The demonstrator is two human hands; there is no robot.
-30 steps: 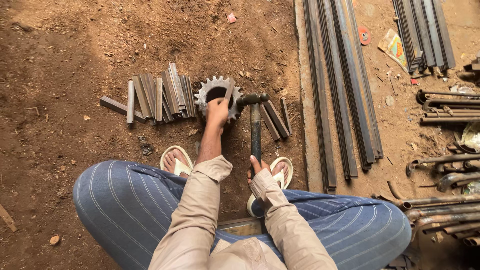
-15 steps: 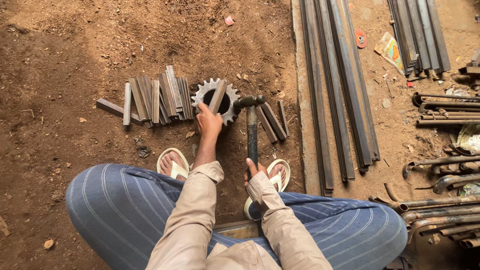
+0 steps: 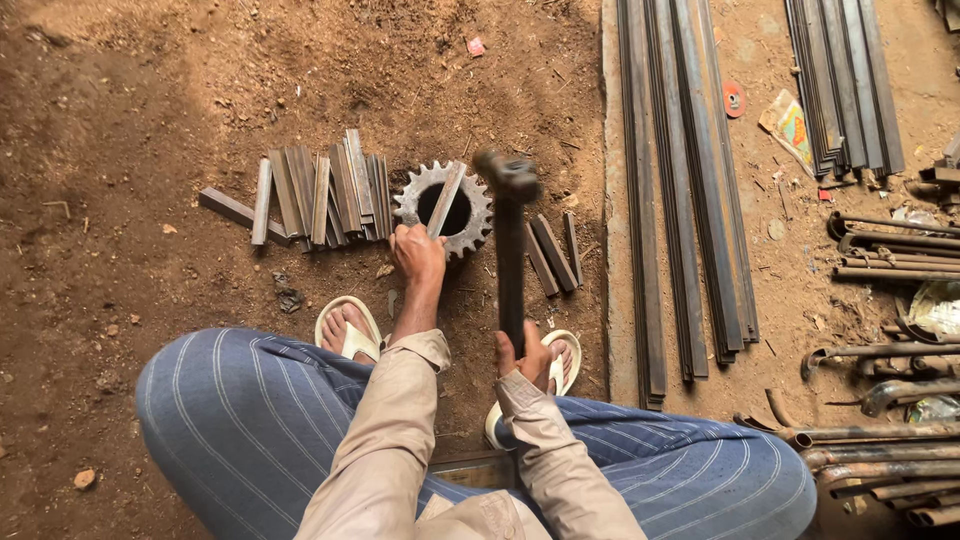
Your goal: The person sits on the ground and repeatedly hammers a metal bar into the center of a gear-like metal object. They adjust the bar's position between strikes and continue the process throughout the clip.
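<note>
Toothed gear wheel (image 3: 443,208) lies flat on dirt floor (image 3: 150,130). Left hand (image 3: 418,255), grip pinched shut, holds a flat metal strip (image 3: 446,198) slanted across the gear's hole. Right hand (image 3: 528,362), fist closed around a hammer (image 3: 510,240) handle, head raised just right of gear. Cut strips (image 3: 320,190) left of gear.

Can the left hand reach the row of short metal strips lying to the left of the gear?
Probably yes. The left hand holds a strip laid across the gear, and the row of short strips lies just beside it on open ground with nothing between, though the fingers are occupied.
</note>
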